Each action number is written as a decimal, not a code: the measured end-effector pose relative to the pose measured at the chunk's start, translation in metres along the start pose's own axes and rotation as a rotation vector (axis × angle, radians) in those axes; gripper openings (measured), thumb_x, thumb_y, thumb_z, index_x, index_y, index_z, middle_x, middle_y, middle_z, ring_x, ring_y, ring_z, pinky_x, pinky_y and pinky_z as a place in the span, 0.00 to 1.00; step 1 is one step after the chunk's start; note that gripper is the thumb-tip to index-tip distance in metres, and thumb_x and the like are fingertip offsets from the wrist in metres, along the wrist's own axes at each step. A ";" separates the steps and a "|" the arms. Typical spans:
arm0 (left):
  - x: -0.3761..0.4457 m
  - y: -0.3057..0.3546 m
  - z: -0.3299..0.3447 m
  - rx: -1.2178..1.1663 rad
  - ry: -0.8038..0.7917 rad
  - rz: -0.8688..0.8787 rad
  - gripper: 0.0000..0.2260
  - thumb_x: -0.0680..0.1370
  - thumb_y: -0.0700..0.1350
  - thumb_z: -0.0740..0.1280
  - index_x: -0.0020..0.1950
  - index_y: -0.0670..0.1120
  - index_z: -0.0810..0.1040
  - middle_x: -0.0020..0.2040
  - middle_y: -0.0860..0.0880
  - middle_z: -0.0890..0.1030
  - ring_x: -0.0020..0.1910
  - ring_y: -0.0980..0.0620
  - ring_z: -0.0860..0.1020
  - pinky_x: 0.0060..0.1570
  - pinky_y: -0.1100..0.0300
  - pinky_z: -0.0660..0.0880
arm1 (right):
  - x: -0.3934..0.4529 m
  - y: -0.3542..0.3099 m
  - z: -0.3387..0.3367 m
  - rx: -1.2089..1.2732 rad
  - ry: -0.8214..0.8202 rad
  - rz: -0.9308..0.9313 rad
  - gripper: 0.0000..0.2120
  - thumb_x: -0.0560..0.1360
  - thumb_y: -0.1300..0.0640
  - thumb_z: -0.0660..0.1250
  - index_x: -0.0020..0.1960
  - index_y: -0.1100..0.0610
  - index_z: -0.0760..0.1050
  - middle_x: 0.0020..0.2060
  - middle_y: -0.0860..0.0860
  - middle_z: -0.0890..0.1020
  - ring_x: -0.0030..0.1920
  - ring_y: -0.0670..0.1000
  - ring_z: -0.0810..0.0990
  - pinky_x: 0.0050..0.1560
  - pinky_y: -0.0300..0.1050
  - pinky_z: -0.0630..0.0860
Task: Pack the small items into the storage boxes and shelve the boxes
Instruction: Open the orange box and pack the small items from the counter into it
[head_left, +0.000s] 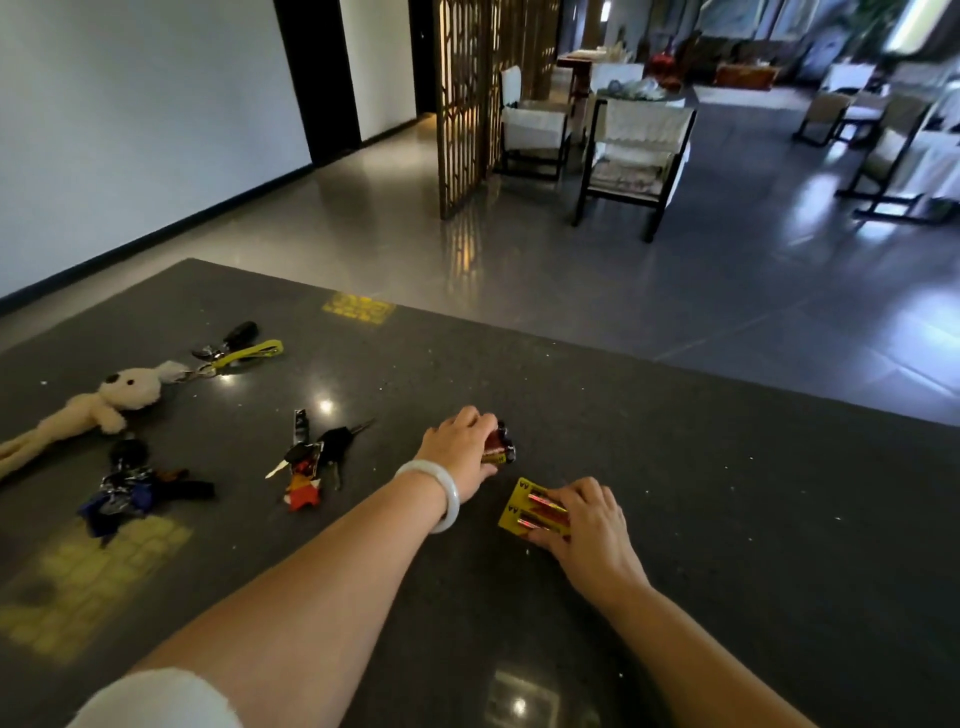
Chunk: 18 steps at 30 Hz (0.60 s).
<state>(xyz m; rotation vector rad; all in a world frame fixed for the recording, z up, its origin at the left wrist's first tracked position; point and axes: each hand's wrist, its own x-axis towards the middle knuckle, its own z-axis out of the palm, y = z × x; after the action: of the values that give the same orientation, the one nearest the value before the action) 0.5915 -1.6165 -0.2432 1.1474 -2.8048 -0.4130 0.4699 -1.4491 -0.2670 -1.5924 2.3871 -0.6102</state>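
Note:
My left hand (460, 451), with a pale bangle on its wrist, curls its fingers round a small bundle of red-and-black batteries (500, 444) lying on the dark stone table (727, 493). Just to the right, my right hand (584, 519) grips a yellow card pack of AA batteries (524, 506) flat on the table, fingers over its right half. Further left lie a bunch of keys with a red charm (311, 462), a blue-and-black keyring bundle (130, 486), a cream plush rabbit (88, 408) and a yellow clip with a black-handled tool (241, 345). No storage box is visible.
The table's far edge runs diagonally from upper left to right. Beyond it is a polished grey floor with a wooden lattice screen (467, 104) and several white-cushioned chairs (639, 150). A white wall stands at the left.

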 end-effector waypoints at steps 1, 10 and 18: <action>-0.011 0.004 0.003 -0.023 0.015 0.015 0.22 0.75 0.50 0.70 0.66 0.52 0.65 0.63 0.51 0.67 0.60 0.48 0.73 0.62 0.50 0.71 | -0.005 0.000 -0.001 0.002 0.007 0.011 0.26 0.72 0.41 0.68 0.68 0.46 0.69 0.59 0.44 0.68 0.59 0.44 0.66 0.64 0.42 0.65; -0.114 0.046 0.026 -0.151 0.071 -0.131 0.24 0.76 0.51 0.69 0.68 0.55 0.63 0.65 0.49 0.67 0.66 0.49 0.66 0.65 0.54 0.69 | -0.079 0.017 -0.021 -0.009 0.025 0.149 0.27 0.71 0.39 0.69 0.66 0.46 0.68 0.58 0.44 0.68 0.60 0.45 0.66 0.65 0.43 0.66; -0.194 0.116 0.034 -0.241 0.062 -0.130 0.28 0.73 0.55 0.71 0.70 0.57 0.62 0.63 0.54 0.70 0.64 0.54 0.67 0.66 0.56 0.66 | -0.148 0.038 -0.061 0.109 0.080 0.285 0.25 0.70 0.39 0.70 0.62 0.50 0.74 0.53 0.44 0.71 0.57 0.44 0.69 0.62 0.42 0.71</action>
<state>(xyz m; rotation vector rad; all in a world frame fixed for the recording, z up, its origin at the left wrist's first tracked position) 0.6465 -1.3947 -0.2383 1.2665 -2.5497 -0.6926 0.4726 -1.2872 -0.2378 -1.1753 2.5259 -0.7415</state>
